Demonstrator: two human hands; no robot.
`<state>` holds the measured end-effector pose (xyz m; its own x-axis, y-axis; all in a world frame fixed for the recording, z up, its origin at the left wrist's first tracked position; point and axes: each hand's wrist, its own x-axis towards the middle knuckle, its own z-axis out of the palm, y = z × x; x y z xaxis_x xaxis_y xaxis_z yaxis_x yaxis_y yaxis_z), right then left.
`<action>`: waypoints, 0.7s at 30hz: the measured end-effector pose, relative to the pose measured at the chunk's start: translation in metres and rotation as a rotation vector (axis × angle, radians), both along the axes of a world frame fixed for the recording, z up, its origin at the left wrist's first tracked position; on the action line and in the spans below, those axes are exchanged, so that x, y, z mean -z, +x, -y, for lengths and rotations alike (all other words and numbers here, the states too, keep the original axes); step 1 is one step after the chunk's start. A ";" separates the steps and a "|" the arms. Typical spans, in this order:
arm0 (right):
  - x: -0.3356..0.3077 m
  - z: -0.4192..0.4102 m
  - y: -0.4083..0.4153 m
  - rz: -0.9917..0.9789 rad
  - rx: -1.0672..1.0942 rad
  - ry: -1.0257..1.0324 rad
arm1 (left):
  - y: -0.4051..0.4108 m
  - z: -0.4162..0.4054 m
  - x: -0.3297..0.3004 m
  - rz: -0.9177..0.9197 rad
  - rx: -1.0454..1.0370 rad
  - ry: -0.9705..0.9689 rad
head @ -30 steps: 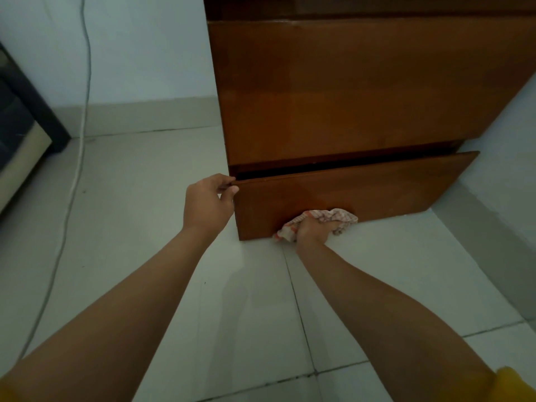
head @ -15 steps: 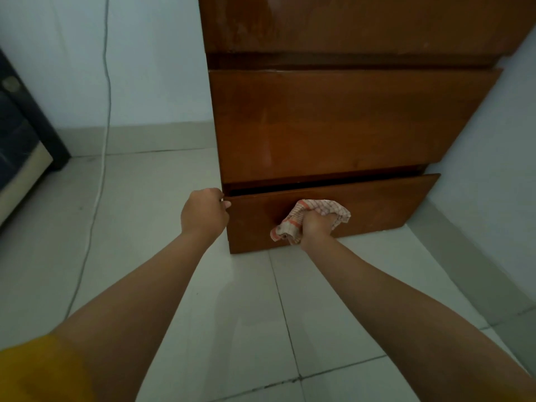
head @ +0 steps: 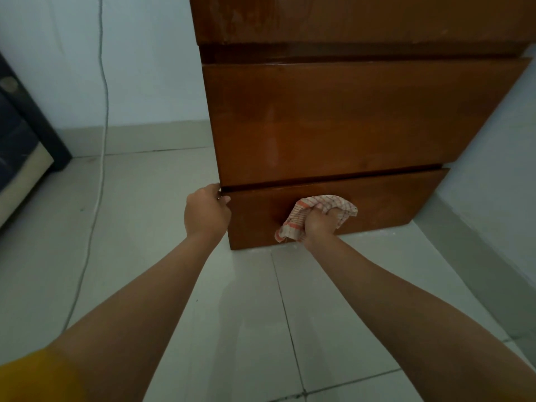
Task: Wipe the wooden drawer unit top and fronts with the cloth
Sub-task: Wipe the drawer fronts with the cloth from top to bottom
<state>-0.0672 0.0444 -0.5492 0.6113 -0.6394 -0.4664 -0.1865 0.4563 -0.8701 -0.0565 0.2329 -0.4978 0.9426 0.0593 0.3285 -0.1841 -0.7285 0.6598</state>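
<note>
The wooden drawer unit (head: 348,120) stands on the tiled floor against the wall, with three brown fronts in view. Its bottom drawer (head: 391,201) sticks out a little from the one above. My right hand (head: 317,224) is closed around a checked orange-and-white cloth (head: 295,220) and presses it against the bottom drawer front, left of its middle. My left hand (head: 206,211) grips the top left corner of that same drawer front, fingers curled over its edge. The unit's top is out of view.
A white cable (head: 100,117) hangs down the wall and trails over the floor at the left. A dark piece of furniture with a pale base (head: 20,146) stands at the far left. The right wall and its skirting (head: 478,250) run close beside the unit.
The bottom drawer has slid in, so the gap above it is narrower. My right hand and the cloth rose from the drawer's lower edge to mid-front. The view has pulled back and tilted up.
</note>
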 end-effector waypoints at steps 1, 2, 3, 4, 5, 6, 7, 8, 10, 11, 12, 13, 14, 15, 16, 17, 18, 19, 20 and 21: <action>0.002 -0.001 0.001 -0.007 0.004 -0.012 | 0.001 0.000 0.003 0.009 -0.001 -0.010; 0.004 -0.002 0.001 -0.019 0.010 -0.035 | 0.001 0.000 0.004 0.016 -0.004 -0.018; 0.006 -0.002 0.000 -0.030 0.015 -0.065 | 0.001 0.000 0.005 0.019 -0.007 -0.023; 0.007 -0.001 -0.001 -0.040 0.016 -0.099 | 0.000 0.001 0.006 0.017 -0.013 -0.027; 0.007 0.000 -0.003 -0.046 0.016 -0.126 | -0.001 0.001 0.006 0.011 -0.025 -0.032; 0.006 0.001 -0.005 -0.045 0.018 -0.146 | -0.003 0.003 0.005 -0.002 -0.042 -0.035; 0.005 0.001 -0.007 -0.047 0.020 -0.162 | -0.005 0.005 0.004 -0.018 -0.065 -0.040; 0.003 0.001 -0.009 -0.051 0.016 -0.175 | -0.009 0.008 0.002 -0.040 -0.094 -0.049; -0.007 -0.005 -0.016 -0.044 -0.002 -0.193 | -0.016 0.014 -0.004 -0.111 -0.146 -0.082; -0.010 -0.010 -0.020 -0.032 -0.020 -0.211 | -0.019 0.017 -0.007 -0.161 -0.170 -0.100; -0.014 -0.015 -0.023 -0.022 -0.049 -0.241 | -0.022 0.020 -0.011 -0.222 -0.194 -0.118; -0.017 -0.020 -0.026 -0.014 -0.080 -0.271 | -0.024 0.022 -0.016 -0.292 -0.210 -0.141; -0.022 -0.024 -0.030 -0.004 -0.103 -0.293 | -0.026 0.025 -0.020 -0.352 -0.206 -0.172; -0.027 -0.027 -0.033 0.005 -0.122 -0.305 | -0.027 0.027 -0.024 -0.401 -0.175 -0.208; -0.032 -0.030 -0.035 0.018 -0.143 -0.312 | -0.028 0.030 -0.028 -0.446 -0.105 -0.249; -0.037 -0.032 -0.037 0.030 -0.165 -0.315 | -0.031 0.032 -0.032 -0.494 -0.006 -0.279; -0.043 -0.034 -0.039 0.042 -0.192 -0.320 | -0.035 0.035 -0.035 -0.542 0.097 -0.291; -0.047 -0.036 -0.041 0.051 -0.212 -0.325 | -0.038 0.036 -0.039 -0.579 0.179 -0.293; -0.051 -0.038 -0.042 0.058 -0.229 -0.328 | -0.041 0.037 -0.043 -0.592 0.226 -0.293; -0.054 -0.040 -0.043 0.062 -0.240 -0.320 | -0.042 0.038 -0.045 -0.579 0.241 -0.294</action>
